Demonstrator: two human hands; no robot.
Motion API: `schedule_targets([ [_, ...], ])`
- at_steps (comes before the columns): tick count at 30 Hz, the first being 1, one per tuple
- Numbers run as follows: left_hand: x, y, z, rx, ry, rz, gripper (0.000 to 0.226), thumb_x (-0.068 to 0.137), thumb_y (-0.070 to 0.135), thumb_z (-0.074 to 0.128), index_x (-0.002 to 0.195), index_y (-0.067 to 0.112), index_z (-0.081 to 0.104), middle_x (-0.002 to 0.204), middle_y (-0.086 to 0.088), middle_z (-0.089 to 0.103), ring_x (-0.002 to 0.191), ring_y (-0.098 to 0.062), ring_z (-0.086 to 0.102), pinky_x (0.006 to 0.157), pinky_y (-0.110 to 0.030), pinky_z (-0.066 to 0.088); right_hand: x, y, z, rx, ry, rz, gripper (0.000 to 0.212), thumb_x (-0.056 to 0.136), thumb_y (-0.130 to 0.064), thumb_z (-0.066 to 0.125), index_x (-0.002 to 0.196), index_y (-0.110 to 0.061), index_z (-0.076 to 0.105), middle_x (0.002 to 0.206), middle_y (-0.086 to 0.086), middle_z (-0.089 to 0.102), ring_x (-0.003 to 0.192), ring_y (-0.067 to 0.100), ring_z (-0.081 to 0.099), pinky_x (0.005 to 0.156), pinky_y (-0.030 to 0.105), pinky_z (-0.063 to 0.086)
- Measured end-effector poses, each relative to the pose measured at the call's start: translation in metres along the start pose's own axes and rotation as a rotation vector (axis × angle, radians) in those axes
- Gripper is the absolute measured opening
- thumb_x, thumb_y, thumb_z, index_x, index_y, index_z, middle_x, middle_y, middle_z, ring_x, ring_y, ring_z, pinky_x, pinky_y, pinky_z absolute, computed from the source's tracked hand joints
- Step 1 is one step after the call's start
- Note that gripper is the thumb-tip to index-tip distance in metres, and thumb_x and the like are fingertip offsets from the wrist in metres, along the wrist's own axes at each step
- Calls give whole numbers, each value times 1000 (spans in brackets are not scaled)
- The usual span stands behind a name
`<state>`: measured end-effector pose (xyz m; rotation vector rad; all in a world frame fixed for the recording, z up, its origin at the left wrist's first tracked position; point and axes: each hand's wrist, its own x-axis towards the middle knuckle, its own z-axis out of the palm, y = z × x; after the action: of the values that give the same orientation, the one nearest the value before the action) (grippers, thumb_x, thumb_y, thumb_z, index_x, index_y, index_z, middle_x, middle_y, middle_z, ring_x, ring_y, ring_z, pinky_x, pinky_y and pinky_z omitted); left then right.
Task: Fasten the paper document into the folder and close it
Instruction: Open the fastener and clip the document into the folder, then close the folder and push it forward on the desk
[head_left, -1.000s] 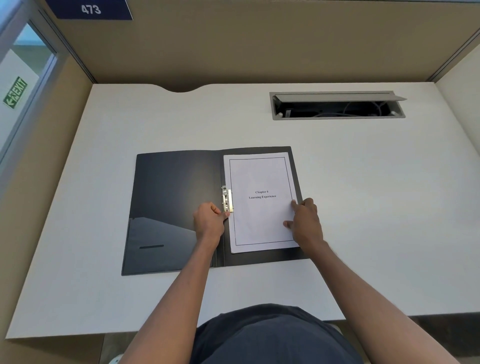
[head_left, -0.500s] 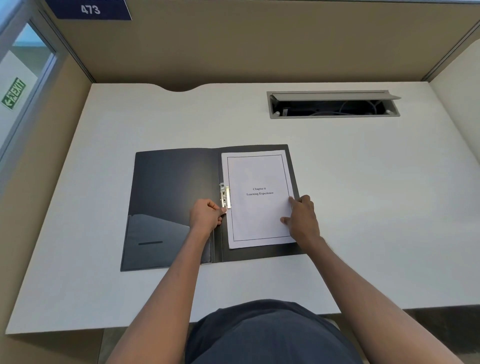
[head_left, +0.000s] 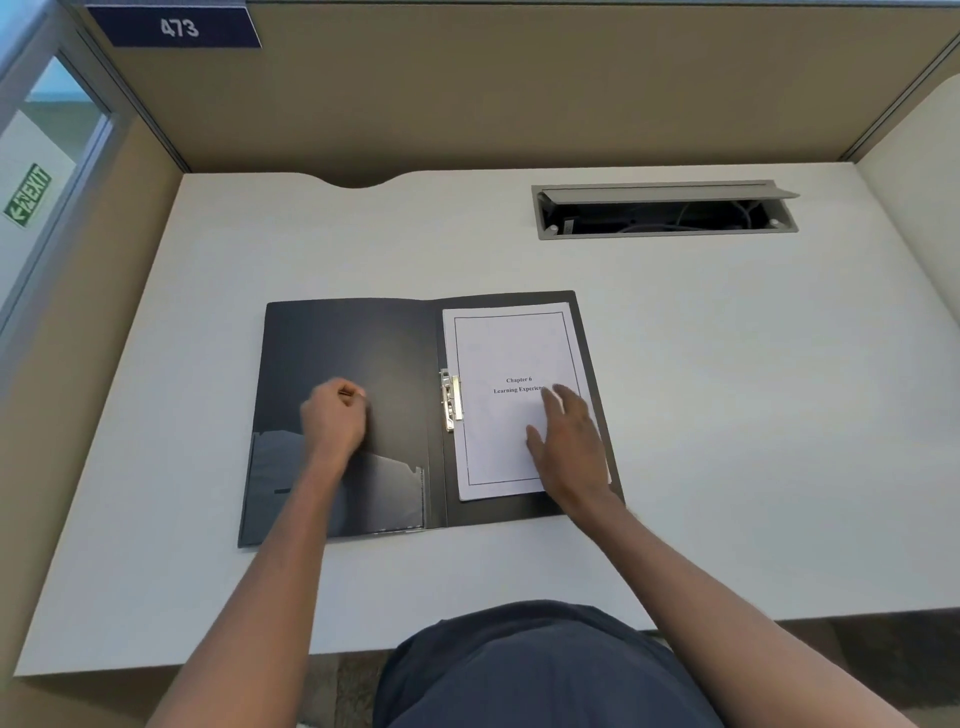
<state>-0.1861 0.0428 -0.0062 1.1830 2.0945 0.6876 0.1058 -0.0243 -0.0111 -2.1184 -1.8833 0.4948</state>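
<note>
The open folder (head_left: 363, 353) lies on the desk (head_left: 727, 364), right hand (head_left: 569, 441) flat on the paper (head_left: 498, 348), left hand (head_left: 332, 415) curled over the cover.

Folder (head_left: 363, 353): dark plastic, smooth w/ soft sheen; clip (head_left: 451, 400) at its spine: shiny metal; document (head_left: 498, 353): white matt paper, printed; table (head_left: 727, 415): pale matt laminate, smooth; partition (head_left: 519, 78) at top of frame: tan, cloth-like.

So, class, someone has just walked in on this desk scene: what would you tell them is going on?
A person sits at a white desk with a black folder lying open. A paper document lies on the folder's right half, its left edge under the metal clip. The right hand rests flat on the paper. The left hand, loosely curled, is over the folder's left cover, apart from the clip. The folder is not yet closed.
</note>
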Motion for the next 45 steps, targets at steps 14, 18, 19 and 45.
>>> schedule_targets([
  [14, 31, -30, -61, 107, 90, -124, 51, 97, 29, 60, 140, 4, 49, 138, -23, 58, 128, -46, 52, 109, -55, 44, -5, -39, 42, -173, -272, -230, 68, 108, -40, 32, 162, -13, 1, 170, 5, -8, 158, 20, -5, 129, 34, 4],
  [18, 30, -22, -63, 123, 133, -135, 54, 96, 27, 61, 140, -2, 50, 137, -27, 55, 129, -46, 50, 108, -53, 44, -7, -30, 41, -202, -285, -199, 67, 107, -39, 30, 162, -12, 2, 171, 5, -7, 158, 20, -4, 129, 36, 6],
  [19, 29, -19, -63, 118, 143, -128, 53, 96, 27, 61, 140, -2, 51, 136, -27, 57, 129, -46, 50, 107, -52, 44, -8, -28, 40, -213, -286, -195, 67, 107, -40, 30, 162, -12, 2, 171, 5, -7, 158, 20, -5, 129, 36, 5],
  [45, -67, 158, -89, -349, -275, 143, 48, 108, 49, 33, 102, 25, 74, 93, 7, 79, 85, -14, 76, 61, -24, 59, 9, -174, -113, 554, -63, -278, 59, 100, -49, 51, 152, -27, 35, 150, -3, 47, 131, 15, 51, 101, 34, 46],
])
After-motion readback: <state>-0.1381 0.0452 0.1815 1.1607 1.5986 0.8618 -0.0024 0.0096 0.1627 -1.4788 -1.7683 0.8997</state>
